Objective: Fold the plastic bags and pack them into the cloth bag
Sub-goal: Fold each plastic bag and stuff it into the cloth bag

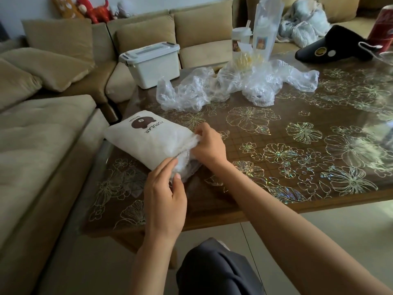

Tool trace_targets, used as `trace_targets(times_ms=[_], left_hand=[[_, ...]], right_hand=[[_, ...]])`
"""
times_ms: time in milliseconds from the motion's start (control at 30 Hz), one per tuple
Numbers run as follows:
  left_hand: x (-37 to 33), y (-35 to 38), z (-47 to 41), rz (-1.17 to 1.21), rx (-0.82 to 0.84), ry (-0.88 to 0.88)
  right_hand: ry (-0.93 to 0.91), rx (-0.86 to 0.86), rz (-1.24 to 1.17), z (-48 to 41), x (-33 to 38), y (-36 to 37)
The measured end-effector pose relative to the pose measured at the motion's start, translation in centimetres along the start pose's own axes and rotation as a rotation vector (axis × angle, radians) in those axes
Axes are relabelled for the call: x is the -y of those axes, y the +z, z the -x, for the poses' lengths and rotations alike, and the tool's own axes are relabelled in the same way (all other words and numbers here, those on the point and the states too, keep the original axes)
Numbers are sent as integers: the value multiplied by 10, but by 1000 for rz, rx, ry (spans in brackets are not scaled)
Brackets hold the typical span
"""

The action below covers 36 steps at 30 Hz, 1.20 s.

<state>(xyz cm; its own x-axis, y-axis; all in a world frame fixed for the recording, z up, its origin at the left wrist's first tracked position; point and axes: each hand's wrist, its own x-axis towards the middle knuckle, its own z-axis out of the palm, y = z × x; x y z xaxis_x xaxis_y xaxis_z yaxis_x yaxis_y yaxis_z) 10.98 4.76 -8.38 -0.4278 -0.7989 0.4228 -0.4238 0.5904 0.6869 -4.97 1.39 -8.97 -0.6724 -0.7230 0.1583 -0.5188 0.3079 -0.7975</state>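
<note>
A white cloth bag (146,138) printed with a brown bear and "POPULAR" lies on the near left part of the table, its mouth toward me. My left hand (164,199) pinches the near edge of that mouth. My right hand (209,145) grips the far edge of the mouth. Clear folded plastic (187,165) shows inside the opening between my hands. Several crumpled clear plastic bags (223,86) lie in a loose heap further back on the table.
The brown table (297,188) has a glossy flower-patterned cover. A white lidded box (152,62) sits at its far left corner. Cups in a clear sleeve (258,37) and a black hat (333,46) stand at the back. A beige sofa (42,128) wraps the left side.
</note>
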Motion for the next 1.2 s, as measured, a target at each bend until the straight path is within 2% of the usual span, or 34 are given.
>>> trace_targets(times_ms=[100,200,300,400,467,567,633,700,767,833,933,1000,1133,1200], left_hand=[[5,-4,-2,-70,67,-17],[10,-2,-3,-152,173,-57],[14,8,-4,-254,282,-44],[20,18,-10,-377,327,-68],[23,20,-16,-461,336,-89],[25,28,-24,-585,341,-147],[16,38,-25,-587,216,-130],[0,51,-25,-502,30,-10],[-14,65,-26,-447,-53,140],[-27,77,-30,-400,-27,217],[-36,93,-32,-355,41,238],[-39,101,-35,-327,61,247],[-47,109,-48,-250,109,184],[-54,111,-51,-215,123,154]], right_hand=[[111,-134,-34,-3,2,9],[185,-132,-3,-10,13,14],[225,63,-73,-20,18,6],[125,358,-282,-24,14,-17],[103,452,-370,-21,5,-36],[63,385,-249,-26,-20,-66],[62,261,-141,-36,-39,-87],[26,89,74,-49,-58,-107],[-63,-7,365,-64,-74,-122],[-99,3,555,-82,-88,-129],[65,87,591,-107,-109,-129],[111,102,641,-119,-123,-122],[-61,-74,746,-119,-133,-112],[-134,-164,710,-110,-132,-112]])
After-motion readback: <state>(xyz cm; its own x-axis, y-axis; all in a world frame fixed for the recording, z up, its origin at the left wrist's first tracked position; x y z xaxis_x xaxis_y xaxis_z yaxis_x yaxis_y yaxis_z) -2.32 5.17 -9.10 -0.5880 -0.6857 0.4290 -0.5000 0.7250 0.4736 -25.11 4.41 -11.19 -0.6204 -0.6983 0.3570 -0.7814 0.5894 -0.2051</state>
